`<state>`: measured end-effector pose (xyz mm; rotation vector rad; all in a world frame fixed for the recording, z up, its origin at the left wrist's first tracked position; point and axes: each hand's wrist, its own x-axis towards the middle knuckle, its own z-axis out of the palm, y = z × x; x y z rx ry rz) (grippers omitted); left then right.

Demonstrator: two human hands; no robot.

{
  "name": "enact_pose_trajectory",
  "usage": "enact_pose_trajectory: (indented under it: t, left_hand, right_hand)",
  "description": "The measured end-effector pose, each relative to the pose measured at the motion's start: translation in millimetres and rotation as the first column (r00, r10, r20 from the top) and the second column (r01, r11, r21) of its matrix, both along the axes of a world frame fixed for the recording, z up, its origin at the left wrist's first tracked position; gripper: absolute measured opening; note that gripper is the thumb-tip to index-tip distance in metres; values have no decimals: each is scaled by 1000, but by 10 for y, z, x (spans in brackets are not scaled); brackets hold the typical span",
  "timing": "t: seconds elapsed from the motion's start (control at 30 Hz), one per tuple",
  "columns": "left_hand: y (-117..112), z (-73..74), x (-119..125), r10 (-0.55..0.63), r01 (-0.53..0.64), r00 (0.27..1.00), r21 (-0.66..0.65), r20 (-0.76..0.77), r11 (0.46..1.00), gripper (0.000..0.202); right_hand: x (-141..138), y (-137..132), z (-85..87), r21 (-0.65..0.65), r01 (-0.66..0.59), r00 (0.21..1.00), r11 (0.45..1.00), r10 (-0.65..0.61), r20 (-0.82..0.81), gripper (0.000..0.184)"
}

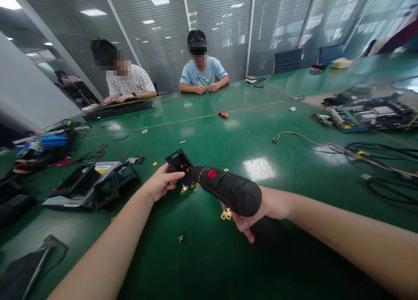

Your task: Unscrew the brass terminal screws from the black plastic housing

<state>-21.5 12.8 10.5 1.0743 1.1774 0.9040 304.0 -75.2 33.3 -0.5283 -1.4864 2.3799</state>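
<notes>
My left hand pinches a small black plastic frame part and holds it just above the green table. My right hand is wrapped round a black electric screwdriver with a red switch. The tool's tip points left into the black part, where a brass fitting shows. Small brass pieces lie on the table under and beside the tool, and a loose screw lies nearer to me.
A dismantled grey and black device lies to the left. Cables and a circuit board are at the right. An orange-handled screwdriver lies further off. Two people sit at the far side of the table.
</notes>
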Motion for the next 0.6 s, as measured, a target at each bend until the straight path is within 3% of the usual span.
enact_pose_trajectory:
  t: [0.6]
  left_hand:
    - [-4, 8, 10, 8, -8, 1000, -1, 6, 1000, 60]
  right_hand:
    - [-6, -24, 42, -27, 44, 998, 999, -43, 34, 58]
